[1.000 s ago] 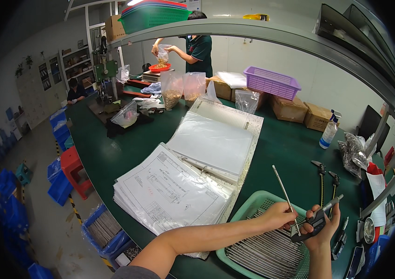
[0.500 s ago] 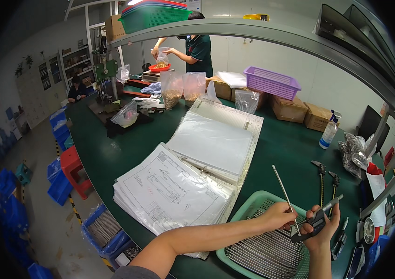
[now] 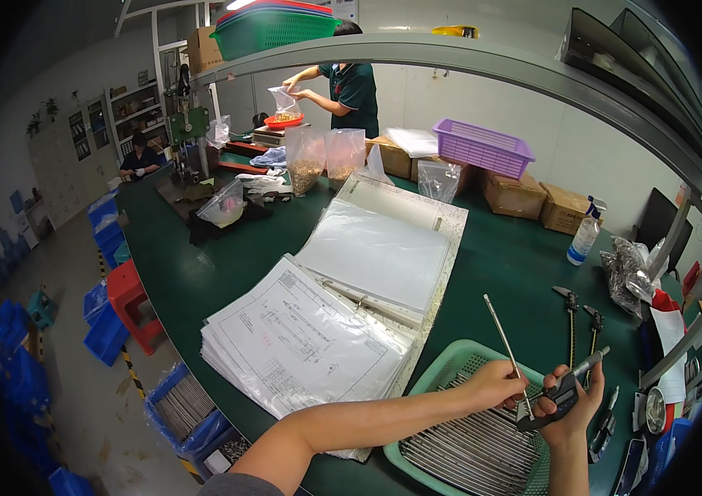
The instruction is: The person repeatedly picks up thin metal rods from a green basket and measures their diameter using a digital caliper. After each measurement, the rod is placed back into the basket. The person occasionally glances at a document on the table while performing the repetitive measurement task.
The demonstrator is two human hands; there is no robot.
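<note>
My left hand (image 3: 495, 384) pinches a thin metal rod (image 3: 499, 326) that slants up and to the left. The rod's lower end is at the jaws of a micrometer (image 3: 563, 397), and my fingers partly hide the contact. My right hand (image 3: 574, 417) is wrapped round the micrometer, whose grey barrel points up to the right. Below both hands lies a green plastic basket (image 3: 431, 376) holding many similar metal rods (image 3: 475, 450) side by side. Left of the basket an open binder (image 3: 442, 269) shows a technical drawing (image 3: 297, 335) in a clear sleeve.
Two calipers (image 3: 571, 310) lie beyond my right hand, near a spray bottle (image 3: 584, 240). Cartons (image 3: 512, 194) and a purple basket (image 3: 483, 147) line the back. At the far side a person (image 3: 352, 91) handles a clear bag above a red tray (image 3: 283, 121). A metal frame (image 3: 450, 48) spans overhead.
My hands, the rod and the micrometer hold nearly still. Across the table, the person's arm has risen and pulled the clear bag upright over the red tray.
</note>
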